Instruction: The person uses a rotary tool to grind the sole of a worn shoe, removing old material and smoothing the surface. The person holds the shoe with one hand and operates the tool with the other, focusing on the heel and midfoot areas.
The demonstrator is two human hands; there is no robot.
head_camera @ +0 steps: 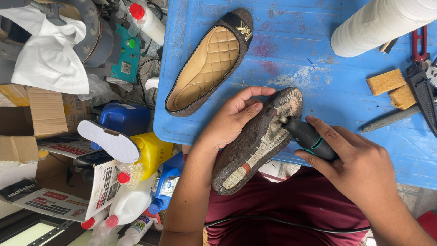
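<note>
L hand point(232, 119) grips a worn brown flat shoe point(255, 146) sole-up at the blue table point(291, 50) edge. R hand point(359, 166) wrapped tight around a dark rotary tool point(307, 136) w/ tip touching the sole (forefoot area). Matching shoe point(207, 64) lies upright nearby.

The upturned shoe point(255, 141) has a rough, worn rubber sole; the tool point(309, 137) is matt plastic. At eleven o'clock, the second shoe point(207, 64) has quilted, leather-like lining on scuffed blue worktop point(291, 50).
</note>
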